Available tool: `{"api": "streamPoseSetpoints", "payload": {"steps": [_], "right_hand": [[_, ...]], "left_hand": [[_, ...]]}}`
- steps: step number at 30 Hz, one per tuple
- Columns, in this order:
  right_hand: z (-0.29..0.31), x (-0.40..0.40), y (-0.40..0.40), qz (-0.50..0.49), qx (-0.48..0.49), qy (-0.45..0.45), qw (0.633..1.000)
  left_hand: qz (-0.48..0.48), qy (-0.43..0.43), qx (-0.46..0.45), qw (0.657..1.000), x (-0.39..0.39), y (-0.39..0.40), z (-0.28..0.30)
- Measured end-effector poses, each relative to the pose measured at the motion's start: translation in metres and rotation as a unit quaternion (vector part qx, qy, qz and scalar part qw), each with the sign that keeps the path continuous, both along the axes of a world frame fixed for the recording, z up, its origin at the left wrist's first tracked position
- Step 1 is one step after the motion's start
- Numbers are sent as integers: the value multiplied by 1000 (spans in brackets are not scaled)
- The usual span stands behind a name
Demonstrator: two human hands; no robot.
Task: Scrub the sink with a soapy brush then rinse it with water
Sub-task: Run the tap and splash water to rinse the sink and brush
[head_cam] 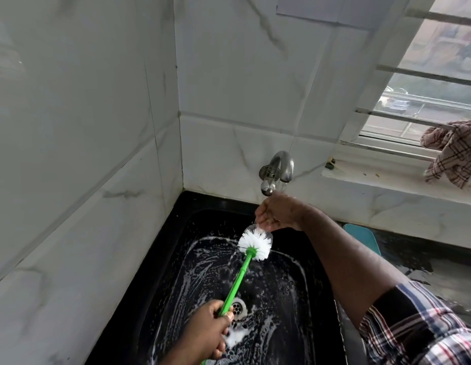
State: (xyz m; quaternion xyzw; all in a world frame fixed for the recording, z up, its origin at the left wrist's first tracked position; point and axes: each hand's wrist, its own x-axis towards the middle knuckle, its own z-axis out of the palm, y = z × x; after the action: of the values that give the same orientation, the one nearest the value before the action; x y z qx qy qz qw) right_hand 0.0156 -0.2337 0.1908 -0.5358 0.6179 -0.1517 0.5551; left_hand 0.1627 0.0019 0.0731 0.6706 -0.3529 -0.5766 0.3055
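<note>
Left hand [210, 327], nearest the viewer and just in front of the drain [239, 308], is curled tight around the lower end of the brush [251, 252] by its green handle. From the drain, the handle's long axis runs up and away toward the tap [277, 171], with the white bristle head at the far end, pointing at the spout and raised above the floor of the black sink [276, 291]. Right hand [277, 212] sits directly under the tap, fingers loosely cupped in the running water and holding nothing, just beyond the bristles; whether it touches them cannot be told. Suds streak the sink floor around the drain, so scrubbing appears largely done and rinsing seems to be starting. A likely next move is to carry water over the foamy floor and walls until the suds reach the drain. Right of the tap, a checked cloth [450, 154] hangs at the window [423, 83] ledge; a blue object [359, 237] lies on the desk [418, 262] beside the sink.
</note>
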Motion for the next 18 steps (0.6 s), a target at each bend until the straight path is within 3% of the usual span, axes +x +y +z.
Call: {"api": "streamPoseSetpoints", "payload": {"steps": [6,9,18], "right_hand": [[8,-3,4,-3,9,-2,1000],[8,-4,2,-42,-12,-24,999],[10,-6,13,-9,-16,-18,1000]], "left_hand": [[-16,-164,-65,984,4,1,-4],[-17,-196,-88,976,7,-1,-4],[-19,-270,-123,955,14,-2,-12]]}}
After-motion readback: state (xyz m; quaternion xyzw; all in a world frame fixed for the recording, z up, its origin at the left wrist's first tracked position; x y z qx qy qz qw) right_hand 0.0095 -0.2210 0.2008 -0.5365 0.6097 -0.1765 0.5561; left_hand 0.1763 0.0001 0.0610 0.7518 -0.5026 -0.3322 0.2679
